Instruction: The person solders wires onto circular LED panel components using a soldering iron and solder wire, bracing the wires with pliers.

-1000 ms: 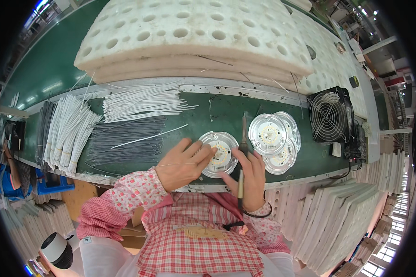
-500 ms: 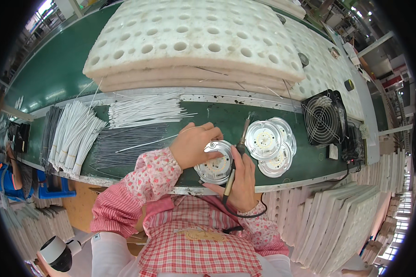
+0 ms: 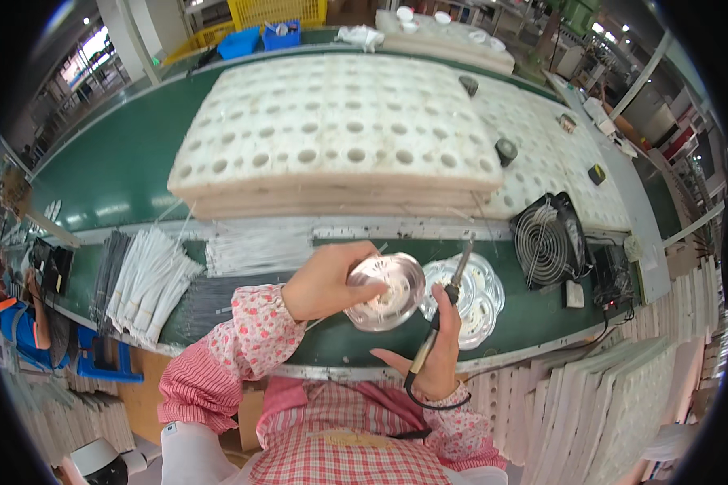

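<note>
A shiny round metal lamp housing (image 3: pixel 408 279), tilted so its hollow side shows, is gripped at its left rim by my left hand (image 3: pixel 325 283), with the thumb reaching inside. In my right hand (image 3: pixel 441 360) lies a soldering iron (image 3: pixel 427 343), its tip pointing up and away, apart from the housing. The right thumb sticks out to the left. Just behind that hand, several round silver lamp discs (image 3: pixel 487 323) with pale centre boards lie overlapping on the green bench. A thin white wire (image 3: pixel 315 322) shows below my left hand.
White wire bundles (image 3: pixel 141 283), loose white wires (image 3: pixel 259 246) and dark wires (image 3: pixel 206 303) lie at left. Stacked perforated foam boards (image 3: pixel 340 162) stand behind. A black fan (image 3: pixel 546 242) is at right, and foam sheets (image 3: pixel 590 388) stand below the bench. Another person (image 3: pixel 36 315) is at far left.
The lamp housing has been lifted and tipped, its hollow side now showing. My right hand has swung the soldering iron upward. The view has tilted up, showing more of the far bench.
</note>
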The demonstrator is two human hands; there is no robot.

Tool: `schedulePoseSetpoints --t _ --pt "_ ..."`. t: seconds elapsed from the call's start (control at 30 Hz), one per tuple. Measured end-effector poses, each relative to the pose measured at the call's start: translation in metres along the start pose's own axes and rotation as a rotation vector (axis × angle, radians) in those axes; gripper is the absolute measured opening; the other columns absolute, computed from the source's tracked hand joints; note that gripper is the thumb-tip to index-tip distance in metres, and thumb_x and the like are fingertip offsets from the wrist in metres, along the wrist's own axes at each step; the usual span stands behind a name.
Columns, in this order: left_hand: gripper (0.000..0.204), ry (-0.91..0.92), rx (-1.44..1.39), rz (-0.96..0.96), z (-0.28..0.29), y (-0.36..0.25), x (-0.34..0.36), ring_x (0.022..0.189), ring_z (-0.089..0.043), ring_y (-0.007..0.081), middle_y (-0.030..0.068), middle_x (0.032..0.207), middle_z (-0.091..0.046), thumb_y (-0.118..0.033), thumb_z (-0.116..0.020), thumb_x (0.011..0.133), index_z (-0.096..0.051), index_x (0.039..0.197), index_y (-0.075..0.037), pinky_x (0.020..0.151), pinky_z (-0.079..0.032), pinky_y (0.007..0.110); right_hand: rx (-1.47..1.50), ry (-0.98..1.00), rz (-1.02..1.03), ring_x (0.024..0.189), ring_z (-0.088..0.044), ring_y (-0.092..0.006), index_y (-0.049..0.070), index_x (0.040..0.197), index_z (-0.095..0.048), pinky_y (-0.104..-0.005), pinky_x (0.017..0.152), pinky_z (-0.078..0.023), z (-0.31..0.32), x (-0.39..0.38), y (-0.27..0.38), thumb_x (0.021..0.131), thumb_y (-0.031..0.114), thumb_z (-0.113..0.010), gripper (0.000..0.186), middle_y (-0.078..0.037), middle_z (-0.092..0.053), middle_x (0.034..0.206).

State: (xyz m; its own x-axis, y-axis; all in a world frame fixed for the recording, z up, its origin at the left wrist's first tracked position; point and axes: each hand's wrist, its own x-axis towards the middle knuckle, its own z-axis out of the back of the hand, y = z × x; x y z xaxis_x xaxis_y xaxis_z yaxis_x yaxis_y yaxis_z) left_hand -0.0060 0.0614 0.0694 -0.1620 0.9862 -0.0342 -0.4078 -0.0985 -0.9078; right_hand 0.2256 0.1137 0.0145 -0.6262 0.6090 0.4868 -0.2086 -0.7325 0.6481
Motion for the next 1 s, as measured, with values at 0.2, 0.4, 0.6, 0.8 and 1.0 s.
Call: schedulePoseSetpoints --t 0.2,0.4,0.6,0.8,1.0 --pt "0.025 -0.549 0.265 -0.352 0.062 -0.081 0.104 0.074 -0.061 0.0100 0.0089 0.084 -0.070 -0.013 -0.077 0.085 -0.066 0.102 0.002 0.066 -0.050 0.028 -0.051 -0.197 -0.088 0.114 -0.053 -0.0402 -0.004 0.148 -0.030 -0.0441 0.100 -0.042 0.014 -0.001 -0.020 0.065 0.014 -0.093 0.105 -0.024 -0.052 0.130" --pt "0.047 -0.775 0.070 -0.238 0.097 -0.082 0.278 0.084 -0.072 0.0281 0.0193 0.092 -0.074 -0.031 -0.083 0.075 -0.071 0.105 0.004 0.076 -0.055 0.037 -0.117 -0.094 -0.185 0.118 -0.054 -0.0389 -0.005 0.145 -0.036 -0.0416 0.101 -0.044 0.006 -0.011 -0.022 0.072 0.013 -0.088 0.092 -0.024 -0.053 0.130" --pt "0.054 -0.983 0.181 -0.214 0.088 -0.027 0.397 0.088 -0.071 0.0355 0.0195 0.095 -0.074 -0.041 -0.084 0.070 -0.073 0.098 0.004 0.080 -0.054 0.041 -0.193 -0.161 -0.175 0.105 -0.055 -0.0429 -0.001 0.146 -0.040 -0.0470 0.095 -0.046 -0.006 -0.021 -0.027 0.076 0.014 -0.085 0.084 -0.026 -0.054 0.118" --pt "0.061 -0.848 0.383 0.155 0.084 0.003 0.417 0.107 -0.066 0.0360 0.0213 0.116 -0.068 -0.045 -0.079 0.076 -0.067 0.115 0.001 0.092 -0.053 0.043 -0.200 -0.162 -0.196 0.109 -0.053 -0.0462 -0.001 0.145 -0.040 -0.0485 0.096 -0.045 -0.016 -0.030 -0.038 0.077 0.017 -0.084 0.083 -0.029 -0.053 0.121" --pt "0.072 -0.823 0.596 0.229 0.109 0.008 0.397 0.110 -0.065 0.0384 0.0245 0.114 -0.068 -0.062 -0.074 0.077 -0.068 0.108 0.003 0.092 -0.053 0.046 -0.294 -0.135 -0.172 0.113 -0.053 -0.0464 -0.002 0.141 -0.047 -0.0506 0.101 -0.043 -0.006 -0.022 -0.031 0.076 0.026 -0.085 0.080 -0.027 -0.055 0.120"
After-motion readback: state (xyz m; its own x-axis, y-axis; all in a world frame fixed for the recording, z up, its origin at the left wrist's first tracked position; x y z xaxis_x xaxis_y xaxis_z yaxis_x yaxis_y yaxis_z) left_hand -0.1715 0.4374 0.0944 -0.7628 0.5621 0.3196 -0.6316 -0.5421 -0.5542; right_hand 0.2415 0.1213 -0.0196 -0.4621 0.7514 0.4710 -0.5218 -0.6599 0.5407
